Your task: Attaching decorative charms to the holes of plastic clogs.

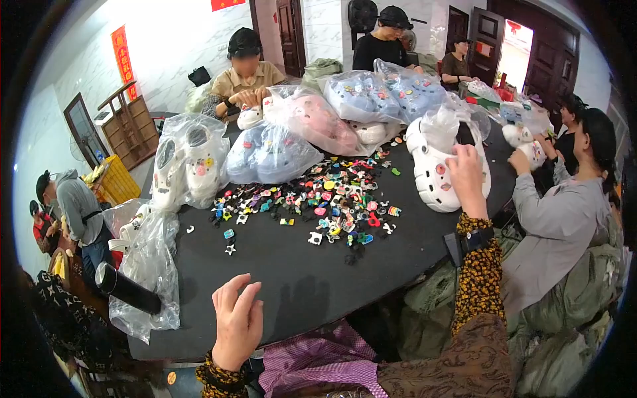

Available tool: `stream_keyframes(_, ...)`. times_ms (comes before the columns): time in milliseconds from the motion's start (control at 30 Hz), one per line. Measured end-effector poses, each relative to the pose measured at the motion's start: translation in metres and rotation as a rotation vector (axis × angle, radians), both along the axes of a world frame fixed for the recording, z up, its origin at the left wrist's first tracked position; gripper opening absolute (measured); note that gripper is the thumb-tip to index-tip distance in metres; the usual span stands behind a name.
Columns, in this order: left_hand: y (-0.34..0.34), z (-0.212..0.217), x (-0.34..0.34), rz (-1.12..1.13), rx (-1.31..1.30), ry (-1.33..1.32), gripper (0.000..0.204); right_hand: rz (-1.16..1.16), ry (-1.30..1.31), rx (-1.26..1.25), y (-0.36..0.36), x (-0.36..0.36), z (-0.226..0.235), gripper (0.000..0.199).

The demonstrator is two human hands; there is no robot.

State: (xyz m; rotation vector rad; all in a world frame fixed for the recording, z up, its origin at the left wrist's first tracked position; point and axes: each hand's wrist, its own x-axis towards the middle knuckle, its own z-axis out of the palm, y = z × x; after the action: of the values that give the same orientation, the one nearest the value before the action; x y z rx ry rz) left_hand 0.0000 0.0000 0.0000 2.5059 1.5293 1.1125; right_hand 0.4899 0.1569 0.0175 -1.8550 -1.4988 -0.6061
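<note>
At the left end of the dark grey, flat-topped counter [385, 278], a black cylindrical bottle [128, 288] lies on its side on a crumpled clear plastic bag [156, 249]. Beyond it, a pair of white clogs with small charms [204, 159] stands on end inside clear plastic. The left hand [237, 318] is raised above the counter's near edge, fingers loosely bent and apart from the thumb, with nothing visible in it. Farther back, a person in a tan shirt [242, 79] bends over the counter's far side, behind bagged light-blue clogs [269, 156]. In front of these, a loose heap of small multicoloured charms [325, 199] spreads across the middle. Bagged pink clogs [315, 123] rest behind the heap. Right of the charms sits a pair of white perforated clogs [434, 179], clear plastic bunched at the openings. The right hand [466, 174] is over its front, fingers bent; whether they grip it cannot be told. At far right, a person in a grey top [557, 205] sits beside the counter.
</note>
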Motion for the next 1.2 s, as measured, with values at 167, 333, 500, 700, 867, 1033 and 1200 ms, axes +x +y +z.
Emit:
stream_keyframes(167,0.016,0.0,-0.004,-0.005,0.036,-0.055,0.035,0.216,-0.019,0.028,0.01,-0.018,-0.008,0.018)
stream_keyframes(333,0.05,0.0,-0.031,-0.074,-0.034,-0.323,0.029,0.457,0.057,-0.006,0.019,-0.071,0.002,0.018)
stream_keyframes(500,0.099,-0.027,-0.071,-0.014,-0.197,-0.614,0.021,0.752,0.169,-0.069,0.041,-0.133,0.008,0.019)
stream_keyframes(700,0.12,-0.047,-0.095,-0.037,-0.384,-1.002,0.022,0.926,0.364,-0.165,0.08,-0.201,-0.021,0.027)
stream_keyframes(867,0.115,-0.054,-0.111,0.027,-0.417,-1.222,0.022,0.844,0.575,-0.208,0.111,-0.233,-0.039,0.034)
stream_keyframes(1033,0.112,-0.057,-0.116,0.019,-0.518,-1.339,0.02,0.813,0.634,-0.256,0.146,-0.244,-0.053,0.033)
stream_keyframes(1200,0.115,-0.057,-0.111,-0.012,-0.57,-1.308,0.02,0.933,1.018,-0.197,0.175,-0.254,-0.071,0.036)
